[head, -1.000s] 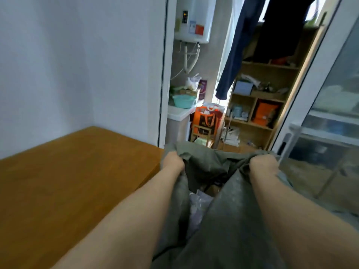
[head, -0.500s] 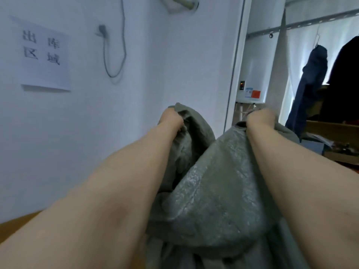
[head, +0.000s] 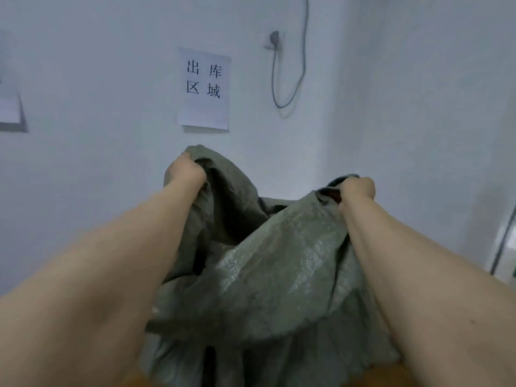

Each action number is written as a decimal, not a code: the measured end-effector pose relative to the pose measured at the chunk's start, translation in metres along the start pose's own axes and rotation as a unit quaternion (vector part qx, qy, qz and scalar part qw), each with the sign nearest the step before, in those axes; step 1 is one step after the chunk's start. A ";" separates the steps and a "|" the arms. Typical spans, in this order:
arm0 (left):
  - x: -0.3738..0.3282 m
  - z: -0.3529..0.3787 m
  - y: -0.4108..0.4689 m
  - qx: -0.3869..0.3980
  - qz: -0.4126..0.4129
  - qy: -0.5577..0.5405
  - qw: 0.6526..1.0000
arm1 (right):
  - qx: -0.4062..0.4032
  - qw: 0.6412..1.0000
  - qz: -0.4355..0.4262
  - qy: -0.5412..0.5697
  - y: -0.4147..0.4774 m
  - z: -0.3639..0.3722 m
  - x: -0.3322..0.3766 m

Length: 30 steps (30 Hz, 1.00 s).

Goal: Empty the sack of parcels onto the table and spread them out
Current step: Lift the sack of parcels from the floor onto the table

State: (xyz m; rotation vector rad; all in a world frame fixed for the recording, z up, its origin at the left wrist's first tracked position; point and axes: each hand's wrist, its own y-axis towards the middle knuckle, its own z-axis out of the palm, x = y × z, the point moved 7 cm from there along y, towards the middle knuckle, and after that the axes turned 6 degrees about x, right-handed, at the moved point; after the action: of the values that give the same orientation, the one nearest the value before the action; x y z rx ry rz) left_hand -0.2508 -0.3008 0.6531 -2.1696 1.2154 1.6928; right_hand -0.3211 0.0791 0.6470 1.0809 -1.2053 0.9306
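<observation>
Grey-green sack [head: 268, 280], one, gripped by two hands [head: 186, 174] [head: 358, 189].

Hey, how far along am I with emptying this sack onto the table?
Done: the sack is up off the table, with the left hand and right hand each gripping a bunched edge. In hand: holding it raised before the wall; no parcels show outside it. Left: tipping them onto the table, barely visible at the bottom, then spreading them out.
</observation>
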 end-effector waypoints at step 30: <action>0.136 0.192 -0.216 0.642 -0.095 0.360 0.670 | 0.329 0.905 0.247 -0.109 0.054 0.089 -0.197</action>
State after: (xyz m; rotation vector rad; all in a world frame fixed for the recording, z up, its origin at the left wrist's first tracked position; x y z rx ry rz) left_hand -0.2482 -0.1207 0.3899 -1.7094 1.4731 -0.3721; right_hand -0.4223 0.0076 0.4621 1.4636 -1.4239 1.7326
